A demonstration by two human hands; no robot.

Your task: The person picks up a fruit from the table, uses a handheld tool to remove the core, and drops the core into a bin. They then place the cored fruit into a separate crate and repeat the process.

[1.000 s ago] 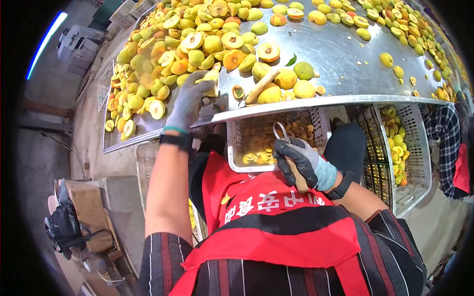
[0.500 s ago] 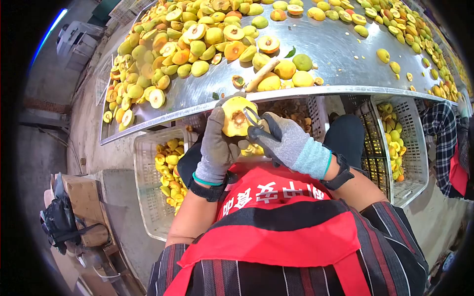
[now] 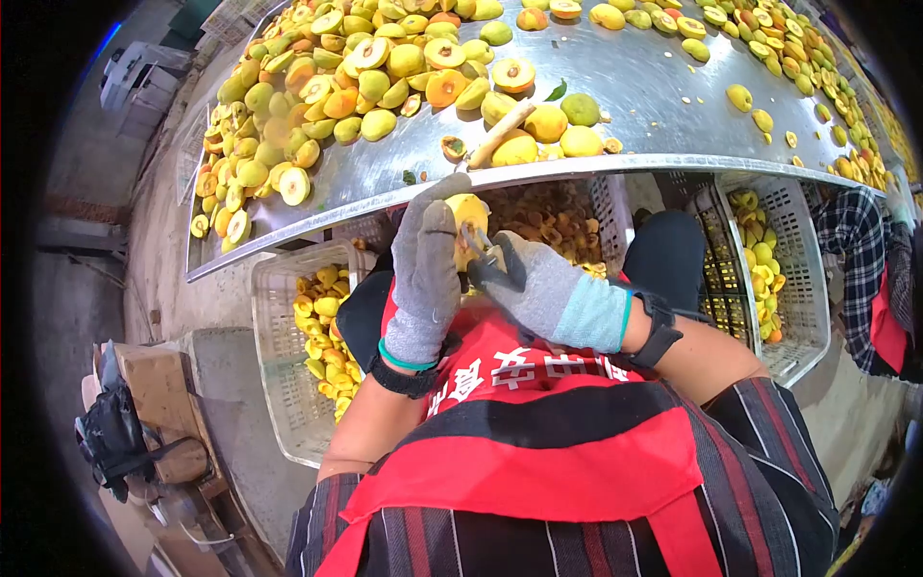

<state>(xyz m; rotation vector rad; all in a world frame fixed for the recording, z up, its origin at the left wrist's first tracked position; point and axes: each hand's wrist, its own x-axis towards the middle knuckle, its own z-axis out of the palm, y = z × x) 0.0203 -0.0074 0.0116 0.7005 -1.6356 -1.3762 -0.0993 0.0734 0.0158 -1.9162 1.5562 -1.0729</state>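
Note:
My left hand (image 3: 428,264), in a grey glove with dark coating, is closed around a yellow peach half (image 3: 468,210). The half is tilted, so its cut side faces right and is only partly visible. My right hand (image 3: 534,288), gloved the same way, is shut on a small pitting tool (image 3: 471,237) with a thin metal tip. The tip meets the cut face of the peach; the fingers hide its handle. Both hands are above my red apron (image 3: 538,452), just short of the table edge.
A metal table (image 3: 635,115) carries heaps of peaches (image 3: 375,87), many halved. A pale wooden stick (image 3: 502,133) lies by its rim. Crates of peach pieces stand at left (image 3: 279,385) and right (image 3: 803,288). Brown scraps (image 3: 553,221) lie under the table. Another person's plaid sleeve (image 3: 856,269) appears at right.
The peach half has turned from facing me to facing right, with my left fingers now more upright. The tool tip has moved slightly left and down with my right hand.

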